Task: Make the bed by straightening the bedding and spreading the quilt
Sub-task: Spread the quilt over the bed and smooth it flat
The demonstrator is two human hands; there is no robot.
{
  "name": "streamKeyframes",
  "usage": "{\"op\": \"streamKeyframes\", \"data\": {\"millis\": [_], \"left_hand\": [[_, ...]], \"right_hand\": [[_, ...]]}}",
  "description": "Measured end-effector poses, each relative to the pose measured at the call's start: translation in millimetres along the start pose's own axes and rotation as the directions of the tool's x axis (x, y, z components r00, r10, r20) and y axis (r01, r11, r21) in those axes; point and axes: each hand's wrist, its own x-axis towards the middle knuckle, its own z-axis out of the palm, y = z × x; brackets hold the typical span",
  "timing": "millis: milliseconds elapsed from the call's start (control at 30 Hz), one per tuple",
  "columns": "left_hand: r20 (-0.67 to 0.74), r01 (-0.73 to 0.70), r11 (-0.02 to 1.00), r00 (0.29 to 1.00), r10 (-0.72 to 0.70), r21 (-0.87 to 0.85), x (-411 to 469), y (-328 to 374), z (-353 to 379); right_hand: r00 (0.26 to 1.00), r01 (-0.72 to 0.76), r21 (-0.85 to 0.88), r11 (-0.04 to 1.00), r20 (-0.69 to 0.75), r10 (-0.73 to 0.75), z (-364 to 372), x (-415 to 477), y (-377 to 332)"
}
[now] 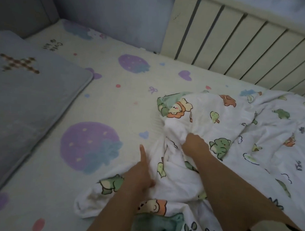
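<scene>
A white quilt [234, 128] printed with cartoon animals lies bunched over the right half of the bed. My right hand [194, 145] grips a fold of it near its upper edge, fingers curled into the cloth. My left hand [140, 173] holds the quilt's left edge lower down, with one finger sticking out straight over the sheet. The cream bed sheet [114, 100] with purple strawberry prints is bare on the left and at the far side.
A grey-blue pillow [28, 97] with a checked cross lies at the left. A padded grey headboard [108, 18] runs along the far left, and a cream slatted panel [237, 44] lines the bed's far right edge.
</scene>
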Motion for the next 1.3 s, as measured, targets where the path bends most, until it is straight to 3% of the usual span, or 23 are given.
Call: {"op": "streamKeyframes", "data": {"millis": [167, 233, 300, 400, 500, 667, 733, 800, 867, 900, 967, 1033, 1167, 1300], "left_hand": [[0.088, 0.085, 0.984, 0.991, -0.100, 0.158, 9, -18, -7], [0.016, 0.084, 0.980, 0.996, -0.089, 0.181, 12, -20, -17], [-0.038, 0.093, 0.987, 0.995, -0.089, 0.129, 14, -22, -28], [-0.097, 0.040, 0.999, 0.995, -0.039, 0.011, 13, -26, -46], [-0.292, 0.016, 0.988, 0.954, -0.061, -0.152, 11, -32, -76], [-0.644, -0.124, 0.852, 0.711, -0.280, -0.508, 9, -24, -197], [-0.733, -0.209, 0.806, 0.581, -0.354, -0.554, 6, -25, -253], [-0.783, -0.256, 0.774, 0.438, -0.441, -0.579, 2, -33, -302], [-0.798, -0.231, 0.780, 0.347, -0.493, -0.582, -1, -51, -341], [-0.793, -0.205, 0.784, 0.345, -0.503, -0.586, 1, -63, -353], [-0.779, -0.194, 0.787, 0.401, -0.482, -0.586, 8, -90, -362], [-0.765, -0.183, 0.804, 0.480, -0.429, -0.566, 13, -122, -349], [-0.658, -0.027, 0.867, 0.664, -0.357, -0.498, 7, -166, -296], [-0.497, 0.124, 0.919, 0.810, -0.312, -0.374, -7, -180, -250]], "right_hand": [[0.997, -0.064, 0.192, 0.979, 0.045, 0.056, 19, 25, -22], [0.988, -0.134, 0.186, 0.973, 0.099, 0.117, 30, 36, -32], [0.988, -0.126, 0.136, 0.983, 0.101, 0.113, 38, 45, -35], [0.999, -0.014, 0.106, 0.994, -0.028, 0.018, 46, 52, -33], [0.989, 0.056, 0.202, 0.978, -0.148, -0.026, 32, 55, -49], [0.926, 0.148, 0.654, 0.742, -0.356, 0.129, -66, 76, -143], [0.896, 0.274, 0.778, 0.565, -0.420, 0.143, -111, 91, -178], [0.898, 0.386, 0.846, 0.367, -0.436, 0.062, -151, 99, -208], [0.916, 0.400, 0.878, 0.261, -0.383, -0.117, -176, 106, -237], [0.921, 0.375, 0.894, 0.246, -0.328, -0.212, -179, 109, -248], [0.917, 0.362, 0.861, 0.358, -0.259, -0.304, -170, 112, -267], [0.912, 0.399, 0.762, 0.509, -0.272, -0.307, -143, 111, -278], [0.864, 0.496, 0.506, 0.706, -0.201, -0.462, -75, 84, -285], [0.818, 0.524, 0.435, 0.732, -0.016, -0.575, -21, 40, -277]]}}
